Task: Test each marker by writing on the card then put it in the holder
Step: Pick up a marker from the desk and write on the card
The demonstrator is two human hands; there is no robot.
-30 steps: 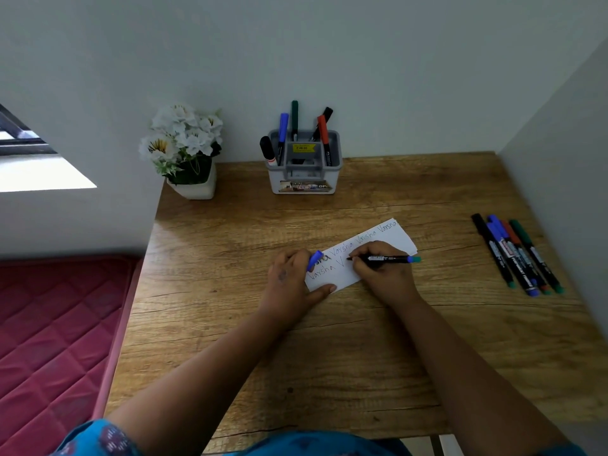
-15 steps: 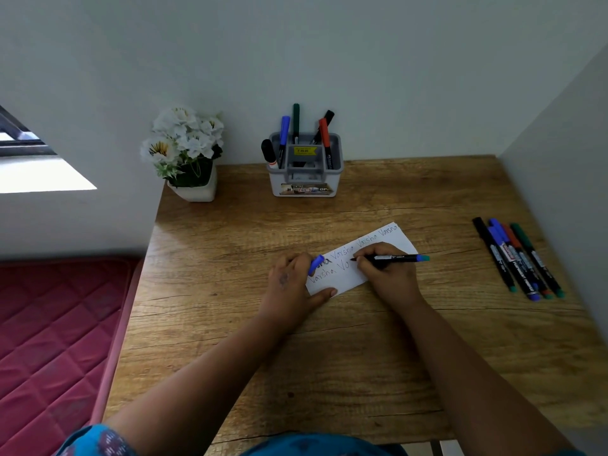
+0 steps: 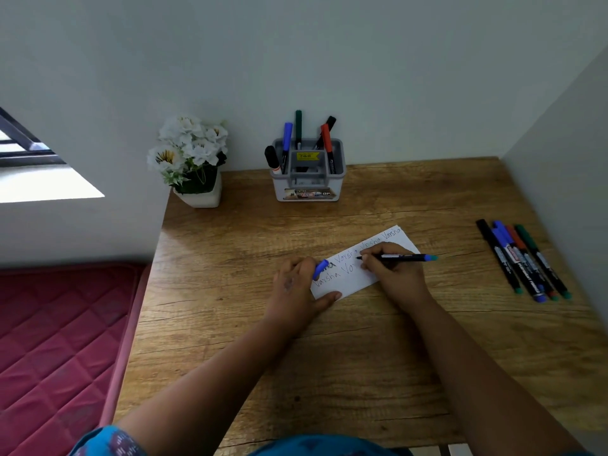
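Note:
A white card (image 3: 348, 281) with handwritten words lies on the wooden desk (image 3: 329, 357). My right hand (image 3: 394, 274) grips a black marker with a blue end (image 3: 404, 257), its tip touching the card. My left hand (image 3: 296, 291) presses the card's left end and pinches a blue cap (image 3: 320, 269) between its fingers. A grey holder (image 3: 307, 179) at the back of the desk contains several markers standing upright. Several more markers (image 3: 523, 258) lie side by side at the desk's right.
A white pot of white flowers (image 3: 192, 162) stands at the back left corner. Walls enclose the desk at the back and right. A red quilted mattress (image 3: 59, 350) lies below the desk's left edge.
My right hand and the marker have shifted slightly to the right along the card while writing. My left hand stays on the card with the cap.

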